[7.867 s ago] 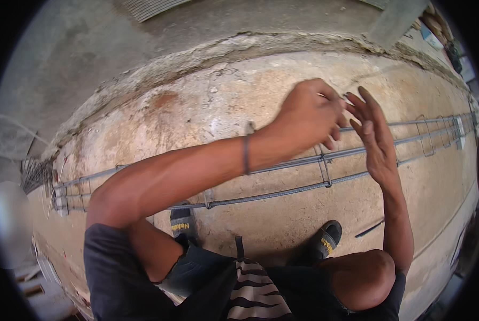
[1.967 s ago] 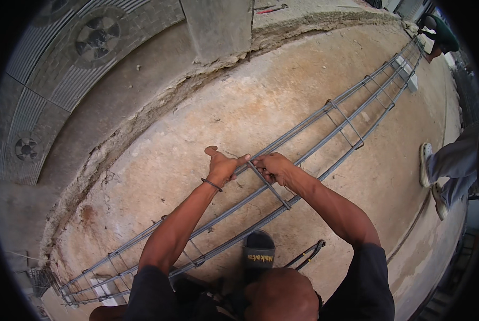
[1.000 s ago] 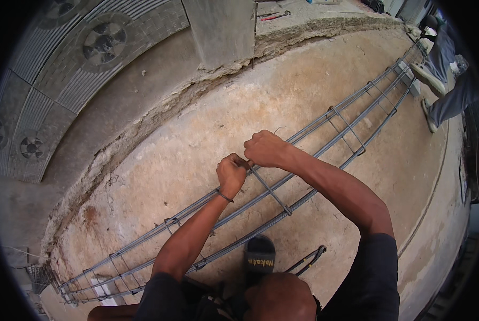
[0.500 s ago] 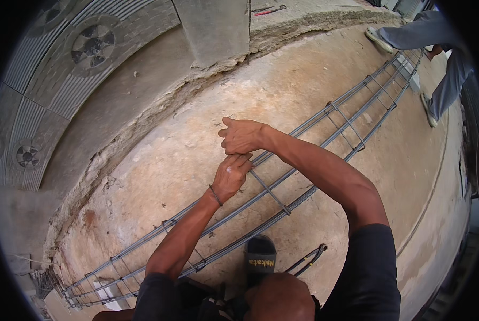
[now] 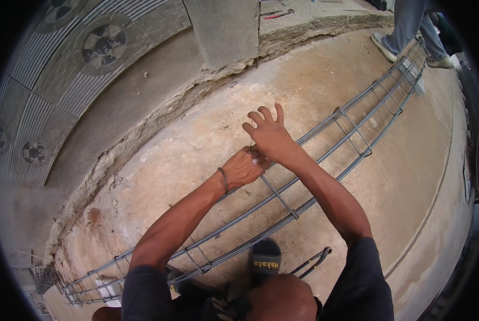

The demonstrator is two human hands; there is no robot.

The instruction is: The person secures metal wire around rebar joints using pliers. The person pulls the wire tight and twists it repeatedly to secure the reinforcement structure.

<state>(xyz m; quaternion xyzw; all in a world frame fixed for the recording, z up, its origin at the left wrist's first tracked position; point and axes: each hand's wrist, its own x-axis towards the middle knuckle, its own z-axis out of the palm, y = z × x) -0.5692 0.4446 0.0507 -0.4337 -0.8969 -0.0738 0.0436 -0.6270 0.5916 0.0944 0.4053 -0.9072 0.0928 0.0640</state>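
Note:
A long rebar cage (image 5: 282, 199) of steel bars and rectangular stirrups runs diagonally from lower left to upper right. My left hand (image 5: 243, 169), a dark band at its wrist, has its fingers curled round the cage's far bars where a stirrup meets them. A short, thin dark wire (image 5: 251, 143) stands up beside those fingers. Just above, my right hand (image 5: 271, 136) is raised with its fingers spread and bent; nothing shows in its grip. Its wrist side overlaps the left fingertips, so the contact there is partly hidden.
Pale blocks (image 5: 109, 291) prop the cage near both ends. Black-handled pincers (image 5: 315, 262) lie on the ground right of my slipper (image 5: 265, 258). Another person's legs (image 5: 405, 32) stand at the cage's far end. A broken concrete edge (image 5: 183, 93) borders patterned tiles; a red-handled tool (image 5: 278, 15) lies beyond it.
My right hand has uncurled and lifted off to the upper right, fingers now spread. My left hand stays at the same joint. The other person's feet have shifted at the far end.

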